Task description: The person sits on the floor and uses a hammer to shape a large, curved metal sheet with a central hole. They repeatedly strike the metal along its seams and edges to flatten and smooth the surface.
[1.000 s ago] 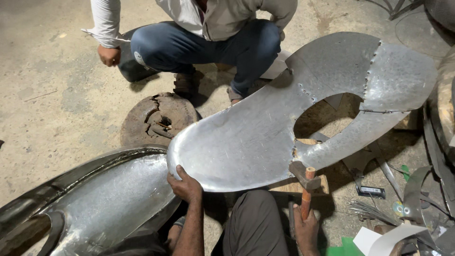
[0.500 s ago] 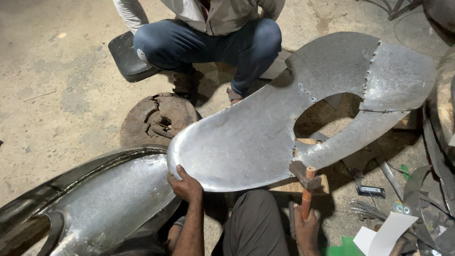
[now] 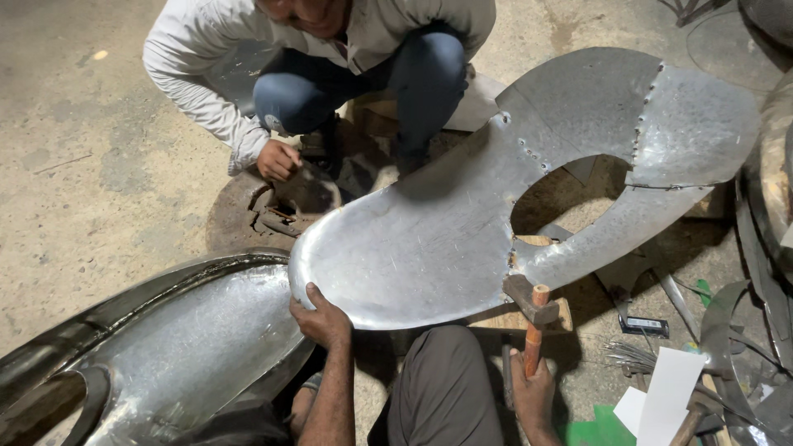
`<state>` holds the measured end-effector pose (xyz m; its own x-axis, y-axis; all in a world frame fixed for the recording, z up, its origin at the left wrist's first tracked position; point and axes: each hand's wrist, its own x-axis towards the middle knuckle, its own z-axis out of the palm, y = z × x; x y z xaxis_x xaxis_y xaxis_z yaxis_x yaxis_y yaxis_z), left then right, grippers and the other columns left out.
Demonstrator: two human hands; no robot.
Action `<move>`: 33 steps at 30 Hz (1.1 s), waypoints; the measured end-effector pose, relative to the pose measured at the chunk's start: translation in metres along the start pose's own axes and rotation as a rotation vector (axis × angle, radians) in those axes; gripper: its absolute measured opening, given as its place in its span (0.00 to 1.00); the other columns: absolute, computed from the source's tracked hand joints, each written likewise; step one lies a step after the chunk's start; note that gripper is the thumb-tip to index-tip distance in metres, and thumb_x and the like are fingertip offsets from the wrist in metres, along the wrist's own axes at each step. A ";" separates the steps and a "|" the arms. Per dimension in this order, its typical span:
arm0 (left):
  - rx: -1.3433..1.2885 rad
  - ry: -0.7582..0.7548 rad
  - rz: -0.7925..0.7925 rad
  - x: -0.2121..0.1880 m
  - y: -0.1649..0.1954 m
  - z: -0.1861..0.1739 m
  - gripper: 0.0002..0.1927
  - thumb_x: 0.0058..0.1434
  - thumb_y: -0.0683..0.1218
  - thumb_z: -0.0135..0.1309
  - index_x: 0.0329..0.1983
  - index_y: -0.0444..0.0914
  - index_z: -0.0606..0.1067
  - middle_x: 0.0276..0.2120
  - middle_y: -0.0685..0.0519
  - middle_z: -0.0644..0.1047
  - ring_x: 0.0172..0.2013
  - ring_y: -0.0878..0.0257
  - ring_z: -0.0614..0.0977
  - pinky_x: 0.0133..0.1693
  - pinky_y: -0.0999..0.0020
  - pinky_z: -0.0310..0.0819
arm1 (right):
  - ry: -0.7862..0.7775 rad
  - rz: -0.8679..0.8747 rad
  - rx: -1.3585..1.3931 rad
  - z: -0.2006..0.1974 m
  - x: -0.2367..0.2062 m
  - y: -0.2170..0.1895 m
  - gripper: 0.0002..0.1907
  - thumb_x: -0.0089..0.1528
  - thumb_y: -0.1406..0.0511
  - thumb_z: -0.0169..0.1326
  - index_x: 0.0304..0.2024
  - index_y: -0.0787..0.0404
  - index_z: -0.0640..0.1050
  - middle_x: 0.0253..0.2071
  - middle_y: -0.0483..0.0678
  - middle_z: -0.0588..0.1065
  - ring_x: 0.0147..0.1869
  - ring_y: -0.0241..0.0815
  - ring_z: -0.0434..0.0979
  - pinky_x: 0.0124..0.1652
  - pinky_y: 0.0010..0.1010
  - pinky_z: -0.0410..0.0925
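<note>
Our left hand is closed over the near rim of the big curved metal sheet, thumb on top and fingers tucked under the edge. Our right hand is wrapped shut around the orange handle of a hammer, whose head sits just at the sheet's lower edge, above a wooden block lying on the floor. The sheet itself lies tilted across the space in front of us, its wide rounded end at our left hand, the far end with an oval cutout and a line of rivets reaching up to the right.

Against the pictures from a second ago, our two grips and the sheet have hardly shifted, so the work stays held at the same spot. What has changed is the other person crouched opposite: they have leaned in lower, and their hand now reaches down to the rusty round iron piece on the floor.

Beside our left arm lies a second shaped panel, cut off by the frame's lower left. Our fingers under the rim are hidden. The wooden block is mostly covered by the sheet, and the clutter of tools and white paper at lower right is too dim to sort out
</note>
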<state>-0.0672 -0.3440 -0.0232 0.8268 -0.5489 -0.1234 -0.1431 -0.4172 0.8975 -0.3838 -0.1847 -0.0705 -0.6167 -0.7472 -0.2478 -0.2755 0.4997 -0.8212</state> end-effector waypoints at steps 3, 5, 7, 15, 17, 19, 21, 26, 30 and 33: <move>-0.003 -0.002 -0.005 -0.001 0.005 -0.002 0.36 0.72 0.60 0.42 0.68 0.26 0.61 0.53 0.29 0.75 0.48 0.43 0.83 0.49 0.51 0.80 | -0.044 0.099 -0.019 -0.001 0.000 -0.003 0.18 0.66 0.56 0.56 0.36 0.66 0.74 0.23 0.52 0.72 0.25 0.43 0.73 0.28 0.38 0.68; 0.002 0.007 0.000 -0.002 0.008 -0.003 0.35 0.73 0.60 0.43 0.68 0.26 0.61 0.53 0.29 0.75 0.49 0.43 0.83 0.50 0.51 0.80 | -0.023 0.058 -0.043 -0.001 0.000 -0.004 0.18 0.66 0.56 0.56 0.36 0.66 0.74 0.22 0.52 0.72 0.25 0.42 0.74 0.28 0.36 0.68; -0.002 -0.002 -0.019 -0.003 0.008 -0.002 0.35 0.73 0.59 0.43 0.68 0.26 0.61 0.53 0.29 0.74 0.49 0.42 0.83 0.50 0.52 0.79 | -0.029 0.025 0.028 0.000 0.000 -0.004 0.17 0.65 0.57 0.56 0.36 0.66 0.75 0.23 0.53 0.72 0.25 0.43 0.74 0.28 0.37 0.68; -0.062 0.064 0.126 -0.002 -0.029 0.008 0.29 0.73 0.55 0.49 0.63 0.26 0.67 0.55 0.30 0.75 0.53 0.40 0.79 0.55 0.50 0.72 | -0.042 -0.081 0.050 -0.011 -0.004 0.018 0.17 0.65 0.56 0.58 0.38 0.65 0.75 0.26 0.49 0.72 0.29 0.41 0.72 0.31 0.37 0.67; -0.053 0.085 0.205 -0.003 -0.026 0.009 0.29 0.76 0.55 0.50 0.64 0.24 0.67 0.56 0.29 0.74 0.55 0.38 0.79 0.56 0.48 0.71 | -0.088 -0.069 0.117 -0.017 -0.003 0.017 0.18 0.63 0.55 0.58 0.38 0.64 0.75 0.26 0.48 0.70 0.28 0.40 0.70 0.29 0.37 0.66; -0.061 0.048 0.180 -0.004 -0.021 0.008 0.30 0.77 0.54 0.50 0.64 0.22 0.65 0.55 0.28 0.73 0.52 0.37 0.79 0.54 0.48 0.72 | -0.114 0.214 0.059 -0.023 0.000 0.012 0.17 0.61 0.54 0.59 0.41 0.60 0.75 0.25 0.49 0.71 0.24 0.47 0.70 0.28 0.41 0.66; -0.041 0.087 0.123 -0.003 -0.006 0.012 0.29 0.74 0.53 0.52 0.63 0.24 0.67 0.53 0.30 0.76 0.50 0.37 0.80 0.52 0.48 0.74 | -0.008 -0.106 0.036 -0.024 0.006 0.004 0.17 0.59 0.55 0.62 0.37 0.63 0.78 0.28 0.46 0.77 0.33 0.38 0.77 0.36 0.32 0.70; -0.023 0.118 0.163 -0.004 -0.009 0.007 0.28 0.74 0.53 0.52 0.64 0.24 0.68 0.54 0.29 0.76 0.51 0.37 0.79 0.53 0.47 0.72 | -0.056 -0.059 0.058 -0.014 0.011 0.003 0.16 0.59 0.56 0.63 0.36 0.62 0.80 0.27 0.49 0.77 0.32 0.37 0.76 0.35 0.32 0.70; -0.037 0.094 0.178 -0.002 -0.021 0.008 0.29 0.75 0.54 0.50 0.64 0.24 0.68 0.54 0.29 0.76 0.52 0.38 0.80 0.53 0.47 0.73 | -0.059 -0.024 0.112 -0.008 0.006 0.009 0.15 0.61 0.57 0.61 0.37 0.62 0.78 0.26 0.46 0.74 0.29 0.37 0.72 0.31 0.33 0.68; -0.041 0.058 0.106 -0.002 -0.021 0.009 0.30 0.74 0.56 0.49 0.64 0.24 0.66 0.53 0.30 0.75 0.51 0.41 0.81 0.52 0.50 0.76 | -0.080 -0.021 0.095 -0.007 0.005 0.010 0.15 0.62 0.57 0.60 0.36 0.63 0.76 0.24 0.46 0.71 0.27 0.37 0.71 0.29 0.33 0.66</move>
<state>-0.0705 -0.3412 -0.0456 0.8383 -0.5452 -0.0035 -0.2099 -0.3286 0.9208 -0.3947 -0.1801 -0.0758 -0.5495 -0.7917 -0.2669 -0.2142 0.4423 -0.8709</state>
